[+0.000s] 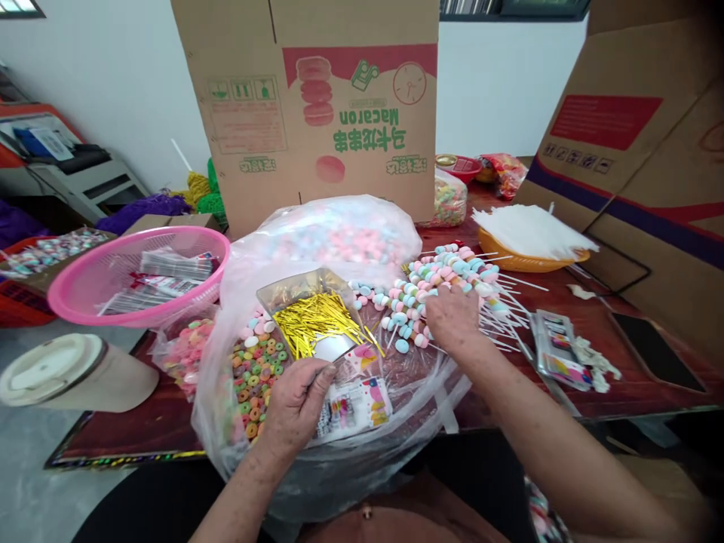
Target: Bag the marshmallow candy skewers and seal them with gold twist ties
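Observation:
My left hand [297, 400] pinches the near edge of a clear plastic box [294, 298] full of gold twist ties [317, 320], thumb pressed on its rim. Printed clear bags [356, 403] lie just under that box. My right hand [452, 317] rests palm down with curled fingers on a heap of candy skewers [441, 275], pastel marshmallow beads on white sticks. Whether it grips one is hidden. All of this sits on a big clear plastic bag [339, 460] in front of me, with coloured candy rings [257, 369] inside at the left.
A pink basket [84, 283] with packets stands left, beside a lidded paper cup [68, 373] lying on its side. An orange bowl [529, 260] holds white sticks. Cardboard boxes [317, 105] stand behind and right. A phone [656, 351] lies on the red table [622, 392].

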`<state>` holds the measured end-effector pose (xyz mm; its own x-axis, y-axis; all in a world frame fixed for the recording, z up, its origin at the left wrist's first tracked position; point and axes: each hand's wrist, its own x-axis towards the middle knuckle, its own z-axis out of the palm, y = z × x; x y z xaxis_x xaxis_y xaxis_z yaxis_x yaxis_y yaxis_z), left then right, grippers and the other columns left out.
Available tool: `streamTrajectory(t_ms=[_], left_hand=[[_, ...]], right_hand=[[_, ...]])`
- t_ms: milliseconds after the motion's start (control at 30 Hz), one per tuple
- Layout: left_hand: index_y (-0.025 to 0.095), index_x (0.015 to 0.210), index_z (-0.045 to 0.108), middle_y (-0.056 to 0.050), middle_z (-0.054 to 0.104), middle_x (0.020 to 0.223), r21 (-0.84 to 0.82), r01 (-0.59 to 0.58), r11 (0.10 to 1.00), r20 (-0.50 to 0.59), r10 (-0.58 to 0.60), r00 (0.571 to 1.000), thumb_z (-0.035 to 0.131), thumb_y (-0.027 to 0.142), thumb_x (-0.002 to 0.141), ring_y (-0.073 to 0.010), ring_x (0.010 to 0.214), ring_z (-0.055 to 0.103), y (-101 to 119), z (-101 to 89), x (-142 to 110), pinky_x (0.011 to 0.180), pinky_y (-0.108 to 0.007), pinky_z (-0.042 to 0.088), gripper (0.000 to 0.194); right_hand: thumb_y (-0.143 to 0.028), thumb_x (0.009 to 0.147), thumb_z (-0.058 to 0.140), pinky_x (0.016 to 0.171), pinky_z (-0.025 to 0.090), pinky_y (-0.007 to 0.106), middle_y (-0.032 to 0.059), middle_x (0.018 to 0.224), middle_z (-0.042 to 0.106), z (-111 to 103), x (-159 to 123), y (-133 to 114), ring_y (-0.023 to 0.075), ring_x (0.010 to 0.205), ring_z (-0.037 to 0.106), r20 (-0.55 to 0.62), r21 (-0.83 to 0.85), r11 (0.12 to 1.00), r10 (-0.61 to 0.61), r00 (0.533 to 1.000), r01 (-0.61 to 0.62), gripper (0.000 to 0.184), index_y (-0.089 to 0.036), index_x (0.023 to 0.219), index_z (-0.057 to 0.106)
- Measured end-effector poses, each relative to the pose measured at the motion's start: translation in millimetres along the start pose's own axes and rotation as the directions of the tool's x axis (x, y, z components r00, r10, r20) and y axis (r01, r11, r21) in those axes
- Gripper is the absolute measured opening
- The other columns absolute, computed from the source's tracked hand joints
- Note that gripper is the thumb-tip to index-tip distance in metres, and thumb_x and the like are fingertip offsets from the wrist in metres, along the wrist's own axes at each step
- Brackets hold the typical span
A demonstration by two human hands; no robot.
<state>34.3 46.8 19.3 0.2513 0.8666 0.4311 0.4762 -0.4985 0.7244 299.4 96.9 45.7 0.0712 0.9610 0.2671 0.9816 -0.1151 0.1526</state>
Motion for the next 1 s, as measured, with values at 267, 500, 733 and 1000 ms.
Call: streamTrajectory(t_ms=[267, 500, 733, 1000], left_hand=[[0.017, 0.079, 0.064, -0.005, 0.067, 0.074, 0.008, 0.077, 0.997, 0.026, -0.077, 0.997, 0.047, 0.03, 0.085, -0.0174, 0.073, 0.061, -9, -18.7, -6, 0.07, -0.03, 0.048, 0.021], [0.016, 0.074, 0.062, -0.003, 0.063, 0.069, -0.088, 0.191, 0.978, 0.151, -0.176, 0.973, 0.044, 0.035, 0.086, -0.0152, 0.067, 0.058, -2, -15.2, -1, 0.064, -0.025, 0.045, 0.028], [0.017, 0.068, 0.059, 0.0, 0.058, 0.063, 0.071, 0.119, 0.99, 0.325, -0.135, 0.936, 0.042, 0.035, 0.087, -0.0134, 0.062, 0.053, 6, -23.2, 1, 0.06, -0.024, 0.039, 0.031], [0.018, 0.072, 0.06, -0.003, 0.062, 0.067, 0.316, -0.159, 0.935, 0.311, 0.056, 0.949, 0.04, 0.034, 0.088, -0.0157, 0.066, 0.053, 14, -19.6, 20, 0.066, -0.029, 0.034, 0.03]], right_hand=[[-0.02, 0.087, 0.045, 0.071, 0.045, 0.029, 0.008, 0.082, 0.065, -9, -60, 39, 0.0183, 0.077, 0.06, -0.418, 0.38, 0.815, -0.271, 0.867, 0.438, 0.018, -0.016, 0.093, 0.061], [-0.013, 0.085, 0.04, 0.064, 0.04, 0.032, 0.0064, 0.073, 0.063, -25, -97, 41, 0.0175, 0.067, 0.055, -0.405, 0.307, 0.758, -0.444, 0.8, 0.576, 0.025, -0.018, 0.098, 0.061], [-0.008, 0.083, 0.042, 0.065, 0.037, 0.033, 0.0058, 0.074, 0.065, -21, -104, 47, 0.0168, 0.067, 0.055, -0.336, 0.29, 0.697, -0.567, 0.752, 0.656, 0.026, -0.017, 0.099, 0.06], [-0.011, 0.086, 0.039, 0.065, 0.045, 0.029, 0.0066, 0.078, 0.068, -8, -113, 38, 0.016, 0.07, 0.061, -0.314, 0.436, 0.692, -0.482, 0.818, 0.575, 0.025, -0.019, 0.094, 0.062]])
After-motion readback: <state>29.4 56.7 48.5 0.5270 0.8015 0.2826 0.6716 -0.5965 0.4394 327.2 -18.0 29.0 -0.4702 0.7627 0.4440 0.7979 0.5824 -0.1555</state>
